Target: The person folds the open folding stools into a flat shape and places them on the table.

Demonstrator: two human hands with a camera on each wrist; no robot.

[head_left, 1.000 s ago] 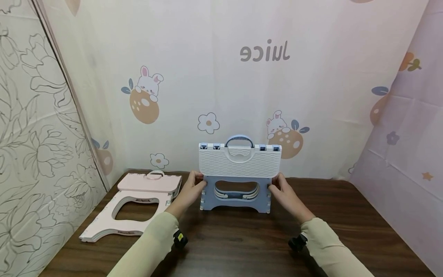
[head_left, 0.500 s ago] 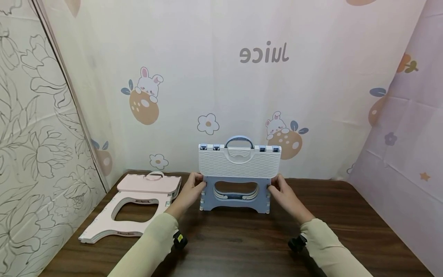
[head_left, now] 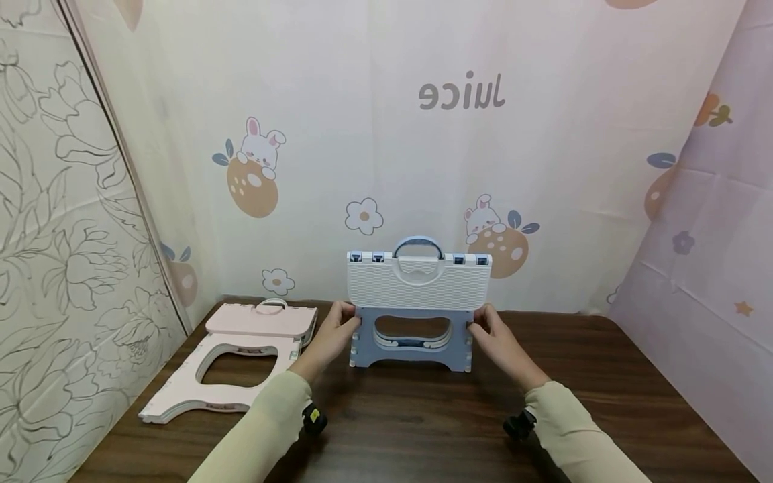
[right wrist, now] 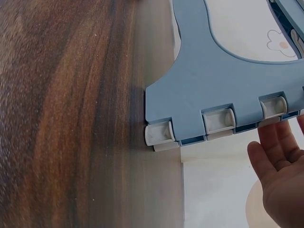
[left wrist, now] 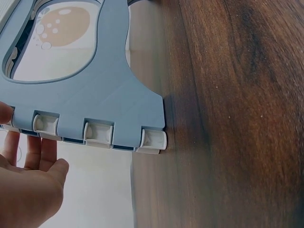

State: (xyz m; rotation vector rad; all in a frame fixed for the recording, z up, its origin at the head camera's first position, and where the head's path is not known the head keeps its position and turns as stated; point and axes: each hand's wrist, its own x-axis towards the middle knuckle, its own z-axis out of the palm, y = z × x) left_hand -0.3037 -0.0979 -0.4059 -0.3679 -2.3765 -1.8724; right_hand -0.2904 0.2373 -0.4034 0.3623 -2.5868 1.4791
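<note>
A folded step stool [head_left: 417, 282] with a white textured top and blue legs stands upright on the table, its carrying handle uppermost. My left hand [head_left: 329, 332] grips its left edge, thumb in front and fingers behind. On the opposite edge my right hand [head_left: 496, 335] holds it the same way. In the left wrist view, the blue leg panel [left wrist: 114, 90] with white hinge pieces is close up, its foot end at the table. The right wrist view has the other side of the blue panel [right wrist: 190, 90], with fingertips tucked behind the edge.
A folded pink step stool [head_left: 260, 318] lies flat on the dark wooden table [head_left: 410, 436] at the left, beside my left forearm. Printed curtains [head_left: 392, 154] hang behind the table and along both sides.
</note>
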